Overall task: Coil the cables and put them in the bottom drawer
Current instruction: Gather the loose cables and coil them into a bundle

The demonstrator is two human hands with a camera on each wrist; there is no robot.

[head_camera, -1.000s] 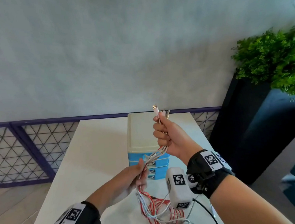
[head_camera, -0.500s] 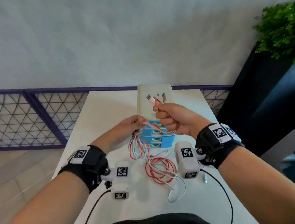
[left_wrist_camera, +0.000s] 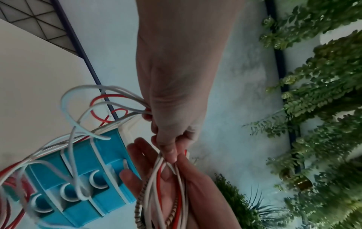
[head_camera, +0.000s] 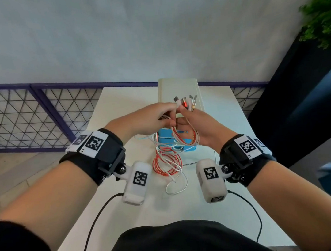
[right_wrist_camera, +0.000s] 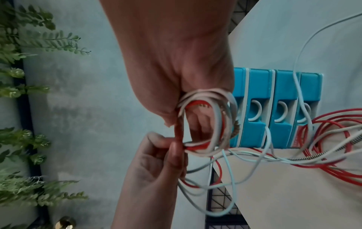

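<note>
A bundle of red, white and braided cables (head_camera: 185, 137) hangs as a loop from my right hand (head_camera: 188, 123), which grips it with the plug ends (head_camera: 184, 104) sticking up past the thumb. My left hand (head_camera: 166, 116) pinches the same strands right beside it. In the left wrist view, the left fingertips (left_wrist_camera: 170, 155) pinch the cables over the right palm (left_wrist_camera: 172, 193). The right wrist view shows the cable loop (right_wrist_camera: 205, 124) around the right fingers. The rest of the cables (head_camera: 166, 163) trail in loose coils on the table. The blue drawer unit (head_camera: 190, 148) stands behind with all its drawers shut.
The white table (head_camera: 119, 101) is narrow, with a purple mesh railing (head_camera: 40, 111) behind and to its left. A dark planter (head_camera: 297, 95) with green foliage (head_camera: 322, 14) stands on the right. Black wrist-camera cords (head_camera: 93, 226) hang over the near table edge.
My left hand has risen from the low cables to meet the right hand. The right hand has come down and a cable loop now hangs from it.
</note>
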